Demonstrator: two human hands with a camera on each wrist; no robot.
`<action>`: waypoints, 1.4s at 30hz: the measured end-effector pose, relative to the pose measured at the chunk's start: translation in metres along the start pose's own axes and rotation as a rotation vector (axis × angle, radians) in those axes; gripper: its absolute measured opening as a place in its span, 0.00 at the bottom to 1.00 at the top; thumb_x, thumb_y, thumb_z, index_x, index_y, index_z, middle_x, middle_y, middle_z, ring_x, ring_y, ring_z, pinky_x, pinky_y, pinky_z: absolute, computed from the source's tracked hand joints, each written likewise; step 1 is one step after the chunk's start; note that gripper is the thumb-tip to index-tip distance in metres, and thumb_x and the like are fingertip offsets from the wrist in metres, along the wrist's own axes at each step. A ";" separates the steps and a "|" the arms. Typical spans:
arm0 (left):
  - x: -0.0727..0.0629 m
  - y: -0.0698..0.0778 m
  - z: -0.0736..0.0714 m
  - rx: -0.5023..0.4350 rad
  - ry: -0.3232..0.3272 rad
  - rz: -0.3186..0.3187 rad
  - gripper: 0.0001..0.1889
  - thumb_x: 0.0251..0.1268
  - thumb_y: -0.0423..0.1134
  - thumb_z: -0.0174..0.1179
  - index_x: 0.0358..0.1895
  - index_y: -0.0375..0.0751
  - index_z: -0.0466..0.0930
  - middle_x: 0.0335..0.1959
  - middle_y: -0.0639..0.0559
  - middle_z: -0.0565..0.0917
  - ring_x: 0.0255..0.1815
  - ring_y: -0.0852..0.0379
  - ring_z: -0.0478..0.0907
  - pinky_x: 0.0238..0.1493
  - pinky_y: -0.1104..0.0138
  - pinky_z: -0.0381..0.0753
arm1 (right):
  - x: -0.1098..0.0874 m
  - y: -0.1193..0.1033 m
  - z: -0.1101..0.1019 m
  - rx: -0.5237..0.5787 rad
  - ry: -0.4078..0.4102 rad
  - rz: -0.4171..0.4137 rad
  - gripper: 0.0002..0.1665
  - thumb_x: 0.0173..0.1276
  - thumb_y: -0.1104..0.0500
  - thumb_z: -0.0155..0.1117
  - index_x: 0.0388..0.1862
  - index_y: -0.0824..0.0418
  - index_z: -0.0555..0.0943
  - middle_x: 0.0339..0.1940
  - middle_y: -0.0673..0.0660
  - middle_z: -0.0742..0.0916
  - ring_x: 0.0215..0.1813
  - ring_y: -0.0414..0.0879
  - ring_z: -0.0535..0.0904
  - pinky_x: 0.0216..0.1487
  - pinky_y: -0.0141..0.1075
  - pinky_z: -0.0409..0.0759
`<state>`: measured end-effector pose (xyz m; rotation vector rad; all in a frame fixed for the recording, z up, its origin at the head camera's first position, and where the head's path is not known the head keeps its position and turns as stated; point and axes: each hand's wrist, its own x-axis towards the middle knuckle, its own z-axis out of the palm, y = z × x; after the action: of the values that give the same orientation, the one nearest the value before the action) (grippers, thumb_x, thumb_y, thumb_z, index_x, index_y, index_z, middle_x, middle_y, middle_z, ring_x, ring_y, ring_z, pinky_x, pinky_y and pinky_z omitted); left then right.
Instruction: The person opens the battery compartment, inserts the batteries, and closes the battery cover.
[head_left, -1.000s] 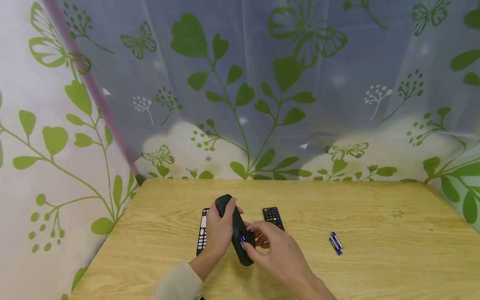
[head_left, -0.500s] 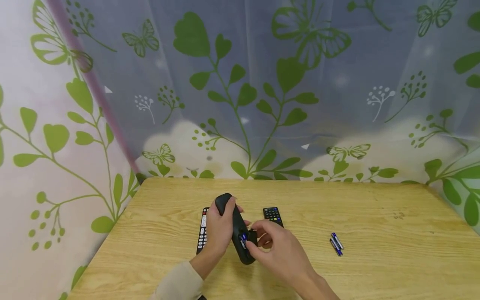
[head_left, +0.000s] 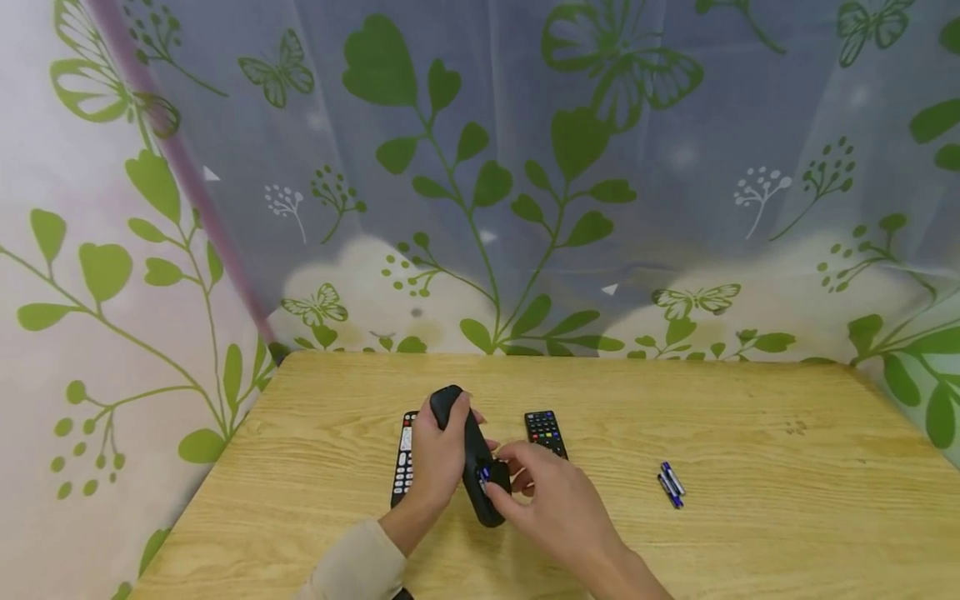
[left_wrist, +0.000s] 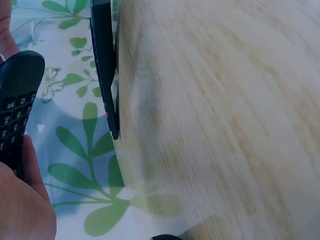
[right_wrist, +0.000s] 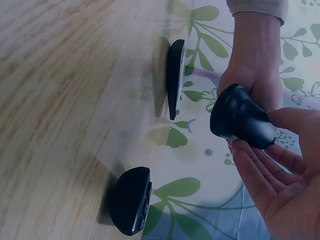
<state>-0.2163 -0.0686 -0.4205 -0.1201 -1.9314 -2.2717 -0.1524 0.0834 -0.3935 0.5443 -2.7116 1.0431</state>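
Hands close together at one black remote control (head_left: 476,450), back turned up: left hand (head_left: 441,458) curled round the body, thumb laid over the back; right hand (head_left: 553,500) pinching, as far as can be judged, a dark battery cover (head_left: 501,477) at the edge of the battery bay (head_left: 483,474). Seemingly midway through battery work: bay exposed, blue-wrapped contents showing inside, cover not seated flush. Fitting or removing, impossible to tell; batteries inside too small to count. Apparently left to do: closing the bay. Well right of the held remote, loose on the wood-grain desk (head_left: 787,517): two blue-and-silver batteries (head_left: 674,478), side by side. Just left of the held remote, partly hidden: a white-buttoned remote (head_left: 402,471). Right of and beyond the held remote: a colour-buttoned remote (head_left: 545,429). Far behind the held remote: blue-grey fabric (head_left: 525,250) printed with green leaves and butterflies; far left of it, paler matching fabric (head_left: 135,350).
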 end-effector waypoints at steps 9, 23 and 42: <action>-0.008 0.019 0.005 0.020 -0.014 -0.017 0.11 0.76 0.37 0.48 0.46 0.29 0.68 0.36 0.27 0.77 0.21 0.42 0.83 0.26 0.56 0.86 | -0.001 0.000 0.005 -0.068 0.033 -0.045 0.16 0.60 0.52 0.71 0.45 0.55 0.82 0.34 0.46 0.83 0.29 0.37 0.78 0.25 0.28 0.76; -0.002 0.001 0.002 -0.024 -0.020 0.005 0.13 0.75 0.41 0.49 0.47 0.31 0.68 0.34 0.31 0.78 0.20 0.42 0.82 0.24 0.53 0.85 | -0.005 0.003 0.016 -0.181 0.163 -0.148 0.17 0.59 0.50 0.72 0.44 0.54 0.84 0.36 0.47 0.84 0.26 0.37 0.78 0.21 0.25 0.73; -0.003 -0.005 0.000 -0.072 -0.013 0.032 0.18 0.74 0.46 0.51 0.49 0.31 0.68 0.33 0.36 0.77 0.21 0.42 0.83 0.26 0.52 0.85 | -0.010 0.007 0.020 -0.120 0.126 -0.031 0.24 0.61 0.38 0.66 0.47 0.53 0.82 0.37 0.46 0.82 0.30 0.36 0.80 0.24 0.26 0.75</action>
<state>-0.2144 -0.0675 -0.4255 -0.1740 -1.8408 -2.3264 -0.1473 0.0774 -0.4151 0.4814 -2.6259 0.8688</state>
